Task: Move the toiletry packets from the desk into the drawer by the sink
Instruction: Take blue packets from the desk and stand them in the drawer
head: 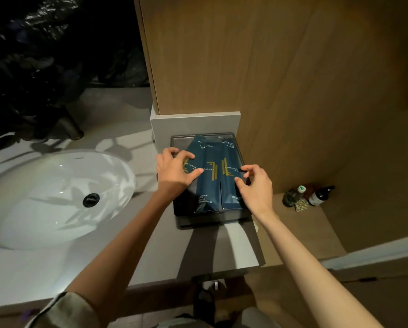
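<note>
Dark blue toiletry packets (209,176) with gold lettering lie side by side, lengthwise, in a shallow dark tray-like drawer (178,140) on the grey counter to the right of the sink. My left hand (173,172) rests on the left packet, fingers spread and thumb pressing its edge. My right hand (255,185) hovers over the right packet (230,171), fingers curled and touching its right edge. Neither hand lifts a packet.
A white oval basin (44,197) with a black drain (91,200) fills the left. A wooden cabinet wall (222,67) rises behind the tray. Small bottles (316,196) stand on a lower wooden ledge at the right. A dark faucet base (72,129) sits behind the basin.
</note>
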The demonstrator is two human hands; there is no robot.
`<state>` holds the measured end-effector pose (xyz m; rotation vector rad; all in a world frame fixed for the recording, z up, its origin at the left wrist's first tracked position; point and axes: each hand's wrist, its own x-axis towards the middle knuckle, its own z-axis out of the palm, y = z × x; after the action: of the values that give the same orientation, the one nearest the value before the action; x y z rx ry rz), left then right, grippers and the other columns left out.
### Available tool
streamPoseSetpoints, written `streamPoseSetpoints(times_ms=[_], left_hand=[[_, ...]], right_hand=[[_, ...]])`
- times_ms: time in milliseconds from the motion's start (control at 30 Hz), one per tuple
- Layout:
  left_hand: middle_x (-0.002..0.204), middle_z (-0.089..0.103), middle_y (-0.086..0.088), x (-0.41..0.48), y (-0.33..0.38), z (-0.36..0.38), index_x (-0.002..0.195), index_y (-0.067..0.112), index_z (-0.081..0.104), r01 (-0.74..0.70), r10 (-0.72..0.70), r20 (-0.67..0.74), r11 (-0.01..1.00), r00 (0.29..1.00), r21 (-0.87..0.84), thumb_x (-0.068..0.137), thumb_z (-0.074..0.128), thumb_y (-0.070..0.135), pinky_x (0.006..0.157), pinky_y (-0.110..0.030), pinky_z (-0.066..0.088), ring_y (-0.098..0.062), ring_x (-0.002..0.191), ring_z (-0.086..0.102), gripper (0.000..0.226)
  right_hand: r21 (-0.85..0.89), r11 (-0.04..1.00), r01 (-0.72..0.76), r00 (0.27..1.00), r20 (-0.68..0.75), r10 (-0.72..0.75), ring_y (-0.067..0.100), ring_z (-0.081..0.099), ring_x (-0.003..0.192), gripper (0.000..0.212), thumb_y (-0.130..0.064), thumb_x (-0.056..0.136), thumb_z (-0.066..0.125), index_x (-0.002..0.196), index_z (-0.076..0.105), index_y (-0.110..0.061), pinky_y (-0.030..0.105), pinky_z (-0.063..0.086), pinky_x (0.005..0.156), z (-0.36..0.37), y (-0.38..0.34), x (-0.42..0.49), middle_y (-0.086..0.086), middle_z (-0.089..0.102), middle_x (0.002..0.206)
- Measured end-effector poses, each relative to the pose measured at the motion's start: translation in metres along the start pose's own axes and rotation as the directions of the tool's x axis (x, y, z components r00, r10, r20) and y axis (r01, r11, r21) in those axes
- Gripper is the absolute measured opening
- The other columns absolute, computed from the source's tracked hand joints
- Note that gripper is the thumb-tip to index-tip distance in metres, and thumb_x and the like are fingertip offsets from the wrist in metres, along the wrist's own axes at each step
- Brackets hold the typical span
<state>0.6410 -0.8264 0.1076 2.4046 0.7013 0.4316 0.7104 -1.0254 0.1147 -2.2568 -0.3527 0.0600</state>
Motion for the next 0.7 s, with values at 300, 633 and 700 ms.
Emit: streamPoseSetpoints(times_ms=[300, 633, 700], left_hand=[[0.091, 0.062, 0.02, -0.095, -0.004, -0.05, 0.103, 0.03, 0.061, 0.01, -0.109, -0.169, 0.866, 0.98, -0.5, 0.085, 0.068, 0.027, 0.076, -0.013, 0.042, -0.002, 0.086, 0.056, 0.02], [0.121, 0.062, -0.005, -0.163, -0.022, -0.009, 0.115, 0.013, 0.056, 0.799, -0.265, 0.83, -0.242, 0.491, -0.55, 0.096, 0.035, 0.052, 0.087, -0.033, 0.04, -0.025, 0.116, 0.057, 0.048], [0.134, 0.056, -0.007, -0.155, -0.021, -0.004, 0.131, 0.013, 0.049, 0.756, -0.227, 0.863, -0.415, 0.452, -0.506, 0.094, 0.035, 0.057, 0.095, -0.038, 0.039, -0.028, 0.128, 0.049, 0.059]], right_hand=[[-0.16, 0.947, 0.278, 0.954, 0.161, -0.253, 0.012, 0.049, 0.115, 0.032, -0.025, 0.093, 0.058, 0.125, 0.056, -0.022, 0.02, 0.034, 0.092, -0.03, -0.005, -0.042, -0.004, 0.058, 0.125], [-0.359, 0.824, 0.439, 0.87, 0.398, -0.29, 0.016, 0.038, 0.136, 0.041, -0.023, 0.096, 0.053, 0.137, 0.05, -0.028, 0.033, 0.031, 0.111, -0.035, 0.012, -0.086, -0.004, 0.044, 0.147], [-0.398, 0.79, 0.467, 0.859, 0.418, -0.297, 0.018, 0.037, 0.137, 0.043, -0.025, 0.097, 0.052, 0.139, 0.048, -0.029, 0.034, 0.03, 0.113, -0.035, 0.011, -0.085, -0.004, 0.043, 0.149]])
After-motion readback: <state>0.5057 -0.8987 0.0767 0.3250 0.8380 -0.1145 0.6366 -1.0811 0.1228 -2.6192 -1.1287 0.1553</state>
